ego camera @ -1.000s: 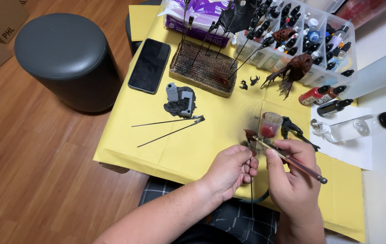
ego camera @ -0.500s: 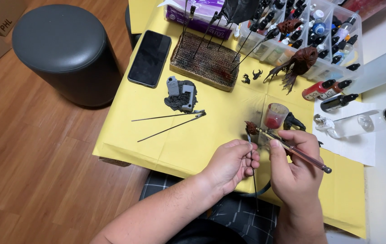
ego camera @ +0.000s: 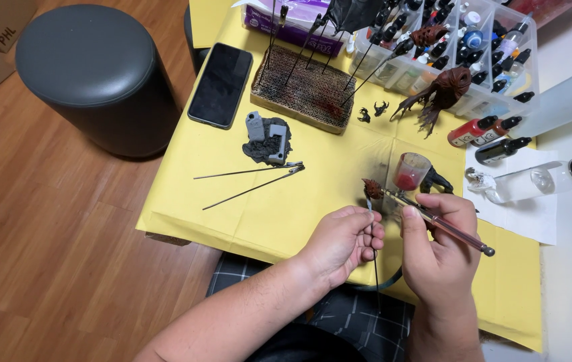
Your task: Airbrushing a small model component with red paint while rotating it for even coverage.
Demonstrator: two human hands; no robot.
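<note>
Airbrushing step in hand: right hand has its grip closed on the airbrush, nozzle nearly touching the small reddish-brown part. Left hand pinches the thin stick carrying that part, above the yellow-covered surface near its front edge. Next likely needs stick rotation. Open room to the left; paint bottles crowd the right.

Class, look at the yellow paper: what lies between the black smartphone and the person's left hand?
In the head view, between the black smartphone and the left hand lie a small grey model part and two thin metal rods on the yellow paper.
</note>
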